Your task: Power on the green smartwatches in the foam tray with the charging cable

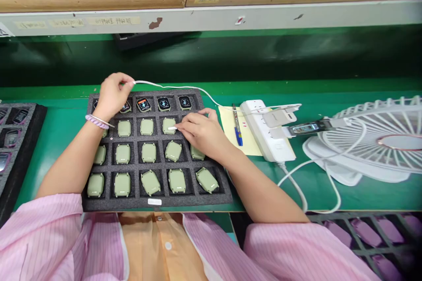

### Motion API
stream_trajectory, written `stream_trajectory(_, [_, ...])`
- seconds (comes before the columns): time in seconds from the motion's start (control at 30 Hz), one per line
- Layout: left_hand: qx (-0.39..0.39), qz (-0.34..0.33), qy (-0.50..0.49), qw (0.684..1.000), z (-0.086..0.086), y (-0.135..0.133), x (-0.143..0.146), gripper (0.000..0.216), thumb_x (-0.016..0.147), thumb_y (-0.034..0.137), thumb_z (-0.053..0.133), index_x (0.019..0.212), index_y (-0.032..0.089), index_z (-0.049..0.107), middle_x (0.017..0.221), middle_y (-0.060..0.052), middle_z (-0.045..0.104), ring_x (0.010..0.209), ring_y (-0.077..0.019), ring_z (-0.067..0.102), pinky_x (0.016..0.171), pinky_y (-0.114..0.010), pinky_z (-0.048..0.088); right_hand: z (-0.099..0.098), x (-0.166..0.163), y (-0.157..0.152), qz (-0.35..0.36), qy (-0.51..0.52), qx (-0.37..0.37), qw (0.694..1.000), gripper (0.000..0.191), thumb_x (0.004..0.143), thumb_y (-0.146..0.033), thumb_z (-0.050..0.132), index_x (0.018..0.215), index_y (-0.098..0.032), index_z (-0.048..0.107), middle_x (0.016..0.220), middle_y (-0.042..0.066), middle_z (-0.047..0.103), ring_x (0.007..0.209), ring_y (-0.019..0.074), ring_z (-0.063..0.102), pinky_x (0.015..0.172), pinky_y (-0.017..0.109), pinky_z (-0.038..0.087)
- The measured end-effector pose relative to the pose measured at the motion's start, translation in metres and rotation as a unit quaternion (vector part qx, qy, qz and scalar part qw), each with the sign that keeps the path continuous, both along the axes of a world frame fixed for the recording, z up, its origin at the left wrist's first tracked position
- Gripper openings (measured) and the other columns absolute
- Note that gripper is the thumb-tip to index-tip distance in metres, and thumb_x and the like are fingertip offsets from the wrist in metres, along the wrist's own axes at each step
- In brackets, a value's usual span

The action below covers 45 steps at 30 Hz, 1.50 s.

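A dark foam tray lies in front of me, its pockets filled with several green watch bodies; the far row shows lit screens. My left hand hovers over the tray's far left corner, fingers pinched on the end of a white cable. My right hand rests on the tray's right side, fingers closed on a small white connector that touches a watch body in the second row.
A white power strip with plugged adapters, a yellow note with a blue pen, and a white fan sit to the right. Another foam tray lies left. A shelf runs overhead.
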<state>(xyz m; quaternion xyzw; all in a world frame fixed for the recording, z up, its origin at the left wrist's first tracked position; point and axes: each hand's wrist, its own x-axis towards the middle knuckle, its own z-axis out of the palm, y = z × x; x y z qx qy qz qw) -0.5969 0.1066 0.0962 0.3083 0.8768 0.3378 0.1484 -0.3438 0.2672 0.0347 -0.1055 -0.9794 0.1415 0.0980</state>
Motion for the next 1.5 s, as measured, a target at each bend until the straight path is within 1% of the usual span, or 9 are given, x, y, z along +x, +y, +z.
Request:
stream_trajectory(0.17, [0.053, 0.094, 0.029, 0.994, 0.033, -0.06, -0.004, 0.065, 0.103, 0.051, 0.039, 0.151, 0.008, 0.049, 0.143, 0.0, 0.049, 0.095, 0.0199, 0.036, 0.088, 0.006, 0.03, 0.008, 0.002, -0.004, 0.023, -0.001, 0.01, 1.0, 0.05, 0.109, -0.043, 0.035, 0.109, -0.021, 0.08, 0.106, 0.004, 0.062, 0.095, -0.0069, 0.037, 0.109, 0.022, 0.019])
stream_trajectory(0.27, [-0.014, 0.067, 0.029, 0.997, 0.027, -0.103, 0.0, 0.061, 0.096, 0.054, 0.05, 0.136, 0.01, 0.062, 0.131, 0.002, 0.056, 0.094, 0.0178, 0.039, 0.087, 0.003, 0.03, 0.011, 0.002, -0.004, -0.003, -0.005, -0.029, 1.0, 0.059, 0.109, -0.05, 0.031, 0.112, -0.016, 0.079, 0.114, 0.006, 0.062, 0.101, -0.0054, 0.044, 0.102, 0.016, 0.023])
stream_trajectory(0.37, [-0.124, -0.004, -0.007, 0.992, 0.009, -0.132, 0.008, 0.044, 0.09, 0.046, 0.06, 0.118, 0.013, 0.073, 0.124, 0.004, 0.058, 0.105, 0.0148, 0.045, 0.104, -0.003, 0.033, 0.008, -0.003, -0.003, -0.041, -0.035, -0.03, 0.998, 0.051, 0.105, -0.046, 0.039, 0.114, -0.015, 0.078, 0.116, 0.006, 0.062, 0.098, -0.0047, 0.043, 0.088, 0.012, 0.014])
stream_trajectory(0.5, [-0.247, -0.048, -0.012, 0.968, -0.005, -0.144, 0.02, 0.037, 0.094, 0.043, 0.055, 0.12, 0.026, 0.074, 0.132, 0.006, 0.055, 0.111, 0.0107, 0.038, 0.128, -0.024, 0.029, 0.003, -0.01, -0.003, -0.089, -0.062, 0.007, 0.994, 0.043, 0.102, -0.043, 0.046, 0.111, -0.016, 0.078, 0.116, 0.006, 0.059, 0.1, -0.0048, 0.037, 0.086, 0.014, 0.007])
stream_trajectory(0.73, [-0.321, -0.144, 0.13, 0.927, 0.009, -0.128, 0.023, 0.051, 0.093, 0.039, 0.053, 0.141, 0.026, 0.064, 0.139, -0.006, 0.05, 0.142, -0.0128, 0.031, 0.131, -0.048, 0.024, 0.005, -0.022, -0.004, -0.078, -0.097, -0.022, 0.992, 0.047, 0.101, -0.043, 0.041, 0.113, -0.016, 0.077, 0.12, 0.009, 0.053, 0.099, -0.0032, 0.027, 0.093, 0.016, 0.013])
stream_trajectory(0.87, [-0.342, -0.185, 0.131, 0.912, 0.008, -0.12, 0.014, 0.053, 0.093, 0.042, 0.053, 0.143, 0.027, 0.063, 0.142, -0.005, 0.048, 0.143, -0.0123, 0.034, 0.134, -0.043, 0.025, 0.009, -0.027, 0.001, -0.063, -0.106, -0.05, 0.991, 0.046, 0.099, -0.04, 0.043, 0.111, -0.014, 0.078, 0.116, 0.012, 0.052, 0.095, -0.0042, 0.021, 0.091, 0.015, 0.007])
stream_trajectory(1.1, [-0.292, -0.11, 0.085, 0.946, -0.002, -0.128, 0.0, 0.059, 0.099, 0.051, 0.045, 0.157, 0.044, 0.048, 0.149, 0.009, 0.043, 0.137, -0.0005, 0.042, 0.132, -0.021, 0.033, 0.028, -0.034, -0.003, -0.117, -0.194, -0.04, 0.973, 0.037, 0.098, -0.031, 0.047, 0.115, -0.02, 0.078, 0.124, 0.009, 0.052, 0.097, -0.0058, 0.021, 0.092, 0.014, 0.005])
stream_trajectory(1.27, [-0.224, -0.026, 0.057, 0.973, -0.009, -0.123, 0.003, 0.051, 0.103, 0.044, 0.037, 0.15, 0.038, 0.057, 0.145, 0.012, 0.046, 0.123, 0.0092, 0.046, 0.115, -0.005, 0.034, 0.02, -0.036, -0.011, -0.093, -0.176, -0.013, 0.98, 0.044, 0.101, -0.034, 0.04, 0.117, -0.015, 0.077, 0.125, 0.012, 0.049, 0.097, -0.0037, 0.023, 0.092, 0.014, 0.008])
stream_trajectory(1.5, [-0.092, -0.013, 0.037, 0.995, -0.021, -0.118, -0.001, 0.052, 0.099, 0.045, 0.043, 0.136, 0.016, 0.066, 0.125, 0.005, 0.059, 0.086, 0.0201, 0.042, 0.079, 0.006, 0.026, 0.0, -0.029, -0.01, -0.091, -0.084, -0.011, 0.992, 0.044, 0.101, -0.038, 0.042, 0.117, -0.017, 0.077, 0.124, 0.011, 0.051, 0.103, -0.002, 0.03, 0.094, 0.013, 0.011])
